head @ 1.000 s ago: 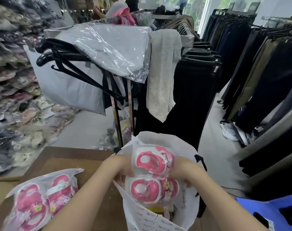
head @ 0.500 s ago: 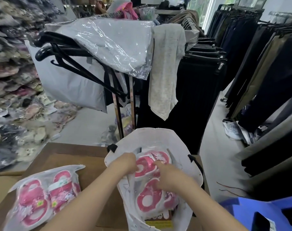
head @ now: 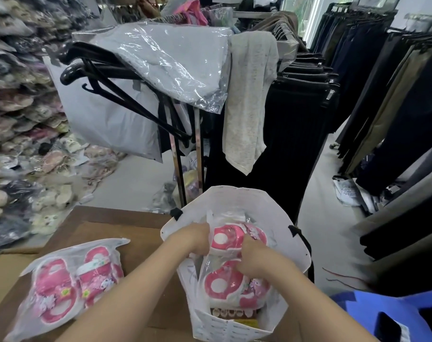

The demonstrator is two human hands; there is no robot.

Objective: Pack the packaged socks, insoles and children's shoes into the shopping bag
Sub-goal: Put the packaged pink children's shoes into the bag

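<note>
A white shopping bag (head: 291, 218) stands open at the table's right end. Inside it is a clear packet of pink children's shoes (head: 222, 283), lying deep between the bag's walls. My left hand (head: 197, 236) grips the packet's upper left edge and my right hand (head: 252, 257) presses on its right side, both inside the bag's mouth. Under the packet a strip of other packaged goods (head: 231, 313) shows at the bag's bottom. A second packet of pink children's shoes (head: 62, 290) lies flat on the brown table (head: 106, 225), to the left of the bag.
A clothes rack (head: 185, 154) with black hangers, a plastic-wrapped grey garment and a grey towel stands just behind the table. Piles of packaged shoes fill the left. Racks of dark trousers line the right. A blue stool (head: 383, 314) sits at the lower right.
The shoe packet held above the bag's mouth has gone down inside it, both hands following. The view tilted slightly down and closer.
</note>
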